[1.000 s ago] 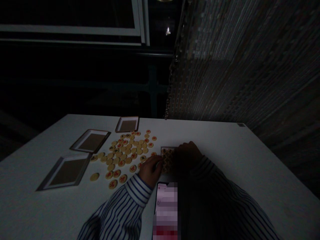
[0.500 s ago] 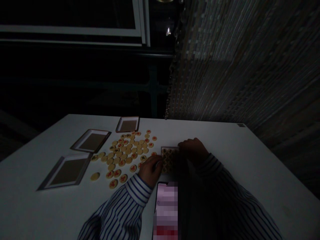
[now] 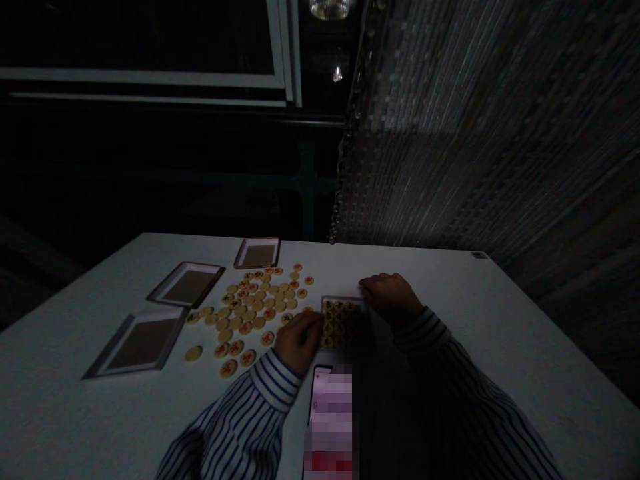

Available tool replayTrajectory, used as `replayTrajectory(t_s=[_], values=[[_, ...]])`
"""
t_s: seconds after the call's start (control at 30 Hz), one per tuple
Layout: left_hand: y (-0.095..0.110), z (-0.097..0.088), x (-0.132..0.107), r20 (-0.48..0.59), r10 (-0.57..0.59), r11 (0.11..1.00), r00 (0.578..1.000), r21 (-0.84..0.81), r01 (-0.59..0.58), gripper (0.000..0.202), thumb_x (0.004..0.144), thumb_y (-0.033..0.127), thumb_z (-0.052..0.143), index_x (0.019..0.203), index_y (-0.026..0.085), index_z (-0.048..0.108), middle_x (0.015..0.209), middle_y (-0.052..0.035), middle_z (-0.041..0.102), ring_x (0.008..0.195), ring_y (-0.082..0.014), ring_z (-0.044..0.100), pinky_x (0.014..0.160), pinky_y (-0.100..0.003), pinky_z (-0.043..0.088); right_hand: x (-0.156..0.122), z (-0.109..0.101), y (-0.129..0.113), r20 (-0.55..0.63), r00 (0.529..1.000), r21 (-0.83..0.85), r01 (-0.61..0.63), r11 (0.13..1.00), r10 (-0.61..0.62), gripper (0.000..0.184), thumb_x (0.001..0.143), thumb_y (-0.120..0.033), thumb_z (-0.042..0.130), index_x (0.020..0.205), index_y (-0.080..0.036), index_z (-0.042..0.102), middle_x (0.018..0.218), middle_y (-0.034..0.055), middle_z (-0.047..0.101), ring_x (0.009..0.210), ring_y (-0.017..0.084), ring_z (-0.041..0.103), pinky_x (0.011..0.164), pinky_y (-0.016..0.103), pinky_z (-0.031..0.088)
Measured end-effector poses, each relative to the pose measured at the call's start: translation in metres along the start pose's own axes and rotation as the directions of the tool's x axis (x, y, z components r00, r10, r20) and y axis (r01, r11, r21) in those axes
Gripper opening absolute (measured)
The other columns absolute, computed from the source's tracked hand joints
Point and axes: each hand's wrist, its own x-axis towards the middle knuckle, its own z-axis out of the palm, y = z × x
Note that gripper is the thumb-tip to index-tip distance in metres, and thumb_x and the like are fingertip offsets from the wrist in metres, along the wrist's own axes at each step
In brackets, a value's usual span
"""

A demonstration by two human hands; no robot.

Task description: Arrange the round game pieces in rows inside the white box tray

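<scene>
A small square box [image 3: 343,321] filled with round game pieces sits on the white table [image 3: 500,347]. My left hand [image 3: 299,340] rests curled against the box's left edge. My right hand [image 3: 393,297] is curled at the box's far right corner. Whether either hand pinches a piece is hidden in the dark. Several loose cream discs [image 3: 253,308] with red or black marks lie scattered to the left of the box.
Three empty shallow trays stand at the left: near [image 3: 141,344], middle [image 3: 187,285] and far [image 3: 259,254]. A lit phone [image 3: 329,420] lies near the front edge between my striped sleeves. A beaded curtain [image 3: 475,133] hangs behind the table.
My right hand has shifted from over the box to its far right corner, uncovering the pieces inside. The left hand has stayed at the box's left edge.
</scene>
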Motion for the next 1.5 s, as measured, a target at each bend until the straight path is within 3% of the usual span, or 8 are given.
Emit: replayTrajectory(t_s=[0.23,0.5,1.03,1.37,1.5], values=[[-0.004,-0.018,-0.003,-0.059,-0.009,1.000,0.998,0.015,0.010,0.021,0.078,0.024,0.047,0.092,0.018,0.062,0.095,-0.0056,0.065,0.091,-0.0160,0.059,0.084,-0.032,0.047,-0.002,-0.007,-0.001,-0.048,0.998,0.049,0.038,0.998,-0.036,0.031,0.086,-0.026,0.033,0.104,-0.020,0.057,0.099,0.0076,0.063,0.092,0.020,0.054,0.074,0.030,0.034],[-0.014,-0.045,-0.014,-0.180,0.024,0.990,0.983,0.144,0.002,0.021,0.077,0.029,0.048,0.088,0.017,0.062,0.090,-0.0063,0.065,0.087,-0.0179,0.060,0.081,-0.034,0.049,-0.006,-0.013,-0.004,-0.070,0.995,0.092,0.072,0.993,-0.066,0.031,0.086,-0.026,0.034,0.103,-0.019,0.058,0.099,0.0076,0.063,0.094,0.018,0.054,0.077,0.029,0.034],[-0.021,-0.069,-0.030,-0.144,0.042,0.972,0.989,0.234,-0.008,0.020,0.079,0.028,0.047,0.091,0.018,0.060,0.092,-0.0060,0.065,0.089,-0.0172,0.059,0.081,-0.033,0.049,-0.010,-0.012,-0.004,-0.197,0.974,0.151,0.140,0.978,-0.109,0.032,0.086,-0.027,0.033,0.102,-0.019,0.059,0.098,0.0061,0.064,0.091,0.016,0.056,0.080,0.029,0.036],[-0.037,-0.070,-0.047,-0.280,0.065,0.947,0.958,0.321,0.030,0.022,0.078,0.030,0.049,0.093,0.018,0.060,0.092,-0.0073,0.065,0.088,-0.0194,0.059,0.080,-0.038,0.048,-0.008,-0.004,-0.016,-0.174,0.970,0.148,0.197,0.969,-0.171,0.031,0.085,-0.028,0.035,0.103,-0.018,0.059,0.100,0.0068,0.064,0.093,0.017,0.055,0.081,0.029,0.037],[-0.040,-0.075,-0.052,-0.242,0.084,0.933,0.967,0.361,0.009,0.022,0.075,0.027,0.052,0.093,0.017,0.061,0.091,-0.0081,0.065,0.087,-0.0194,0.060,0.077,-0.035,0.050,-0.006,-0.003,-0.023,-0.146,0.965,0.155,0.240,0.958,-0.218,0.031,0.086,-0.029,0.035,0.102,-0.019,0.059,0.096,0.0064,0.064,0.090,0.016,0.057,0.079,0.027,0.038]])
